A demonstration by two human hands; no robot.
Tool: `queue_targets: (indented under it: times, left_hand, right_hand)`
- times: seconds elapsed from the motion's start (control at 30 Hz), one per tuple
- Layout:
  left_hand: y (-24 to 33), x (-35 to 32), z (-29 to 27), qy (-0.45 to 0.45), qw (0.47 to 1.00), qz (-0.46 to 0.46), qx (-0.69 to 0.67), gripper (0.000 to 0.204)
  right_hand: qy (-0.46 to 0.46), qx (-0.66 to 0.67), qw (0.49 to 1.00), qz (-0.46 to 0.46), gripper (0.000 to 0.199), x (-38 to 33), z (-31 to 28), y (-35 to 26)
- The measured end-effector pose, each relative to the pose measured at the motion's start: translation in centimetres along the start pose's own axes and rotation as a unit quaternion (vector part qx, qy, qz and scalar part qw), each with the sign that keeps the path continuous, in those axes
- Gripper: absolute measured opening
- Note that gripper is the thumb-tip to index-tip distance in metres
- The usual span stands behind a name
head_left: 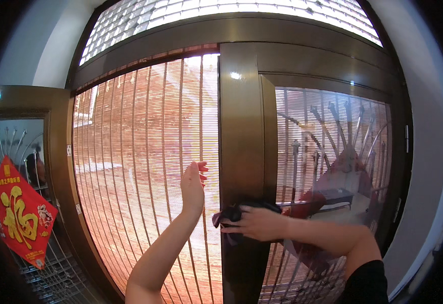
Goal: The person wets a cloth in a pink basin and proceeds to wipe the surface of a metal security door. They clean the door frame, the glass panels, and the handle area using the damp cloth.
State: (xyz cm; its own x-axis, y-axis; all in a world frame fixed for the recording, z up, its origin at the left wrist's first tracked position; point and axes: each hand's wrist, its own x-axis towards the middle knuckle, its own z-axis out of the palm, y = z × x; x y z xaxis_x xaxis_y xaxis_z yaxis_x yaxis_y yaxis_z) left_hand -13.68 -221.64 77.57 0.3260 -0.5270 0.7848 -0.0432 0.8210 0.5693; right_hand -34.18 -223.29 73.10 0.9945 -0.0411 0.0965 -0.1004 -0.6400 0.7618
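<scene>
With my right hand (262, 223) I hold a dark, bunched cloth (234, 213) against the brown upright frame (242, 152) of the closed door leaf. The fingers lie over the cloth and a loose end sticks out on the left. The lower part of the door's handle area is hidden by hand and cloth. My left hand (193, 183) is raised in front of the barred, pleated screen (145, 152), a little left of the frame. Its fingers are apart, partly turned away from view, and nothing shows in them.
To the right, the leaf's glass pane (333, 152) has metal bars and reflections. At the left, another leaf (59, 131) stands swung open, with a red diamond-shaped decoration (9, 185) bearing gold figures. Pale walls (429, 101) flank the doorway; a latticed window (221, 7) lies above.
</scene>
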Motion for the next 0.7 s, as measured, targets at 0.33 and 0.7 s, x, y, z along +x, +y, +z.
queue_targets:
  times: [0.33, 0.7]
  left_hand:
    - [0.7, 2.4, 6.1, 0.001, 0.937, 0.286, 0.2, 0.045]
    - [0.0, 3.0, 6.9, 0.046, 0.862, 0.365, 0.349, 0.069]
  right_hand:
    - [0.312, -0.266, 0.846, 0.34, 0.044, 2.7, -17.8, 24.9]
    - [0.38, -0.244, 0.854, 0.258, 0.032, 9.5, -17.0, 28.0]
